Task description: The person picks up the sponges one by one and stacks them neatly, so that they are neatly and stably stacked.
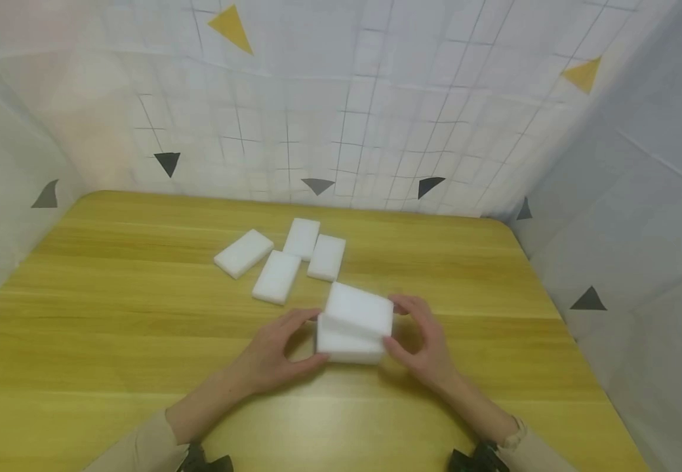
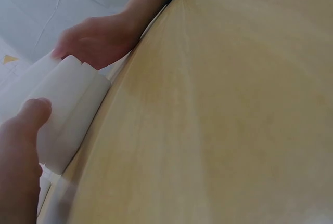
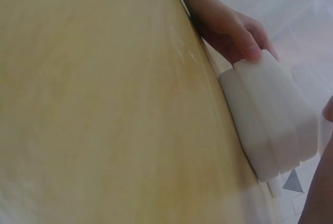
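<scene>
Between both hands stands a small stack of white sponges point(image 1: 349, 351), flat rectangular blocks lying on one another. My left hand point(image 1: 276, 354) grips the stack at its left end, thumb on the near side and fingers on the far side. In the left wrist view its thumb presses the side of the stacked sponges point(image 2: 67, 115). A top sponge point(image 1: 359, 311) sits slightly askew over the others, its far left corner turned away from them. My right hand point(image 1: 426, 344) pinches this top sponge at its right end between thumb and fingers.
Several loose white sponges lie flat behind the stack, to the left, among them one sponge point(image 1: 244, 253) set apart at an angle. The wooden table point(image 1: 111, 328) ends at a pale patterned curtain point(image 1: 317, 131) at the back and sides.
</scene>
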### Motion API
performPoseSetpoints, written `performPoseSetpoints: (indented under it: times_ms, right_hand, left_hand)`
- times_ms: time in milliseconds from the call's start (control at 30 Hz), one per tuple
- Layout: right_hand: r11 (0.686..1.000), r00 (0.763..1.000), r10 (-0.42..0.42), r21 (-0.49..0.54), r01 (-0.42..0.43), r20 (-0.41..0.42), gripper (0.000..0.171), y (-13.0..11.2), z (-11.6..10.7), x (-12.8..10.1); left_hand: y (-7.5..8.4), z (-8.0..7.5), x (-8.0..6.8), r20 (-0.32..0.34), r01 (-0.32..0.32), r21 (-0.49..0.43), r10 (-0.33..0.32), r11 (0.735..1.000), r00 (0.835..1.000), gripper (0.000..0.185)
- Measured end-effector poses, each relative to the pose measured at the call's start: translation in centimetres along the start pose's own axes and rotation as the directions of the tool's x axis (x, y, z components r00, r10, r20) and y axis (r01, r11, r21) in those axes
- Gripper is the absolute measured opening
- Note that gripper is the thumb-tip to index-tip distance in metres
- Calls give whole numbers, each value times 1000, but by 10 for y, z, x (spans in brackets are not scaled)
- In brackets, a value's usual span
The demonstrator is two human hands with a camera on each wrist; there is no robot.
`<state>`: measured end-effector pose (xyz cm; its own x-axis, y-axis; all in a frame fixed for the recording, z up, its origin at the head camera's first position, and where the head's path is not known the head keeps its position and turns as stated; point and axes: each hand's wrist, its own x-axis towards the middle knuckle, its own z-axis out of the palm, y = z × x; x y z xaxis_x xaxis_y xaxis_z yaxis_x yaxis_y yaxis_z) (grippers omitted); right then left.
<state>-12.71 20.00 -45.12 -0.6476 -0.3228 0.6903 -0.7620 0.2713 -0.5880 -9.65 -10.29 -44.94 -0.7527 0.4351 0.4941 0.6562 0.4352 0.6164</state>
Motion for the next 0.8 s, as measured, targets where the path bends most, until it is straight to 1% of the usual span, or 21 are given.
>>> performPoseSetpoints:
  times_ms: [233,467,800]
  right_hand:
    - [1000,998,-23,3,22,58,60,-1,0,0]
    - [998,994,-64,22,62,89,59,-1,0,1]
    - [996,993,-81,48,77,83,59,0,0,0]
  left_hand:
    - [-1,-1,0,2,24,-28,-24,999,1000,72]
    - [-1,-1,0,15,42,-15,-41,999,999,71]
    - [-2,0,1,5,10,-7,-10,1000,1000,69]
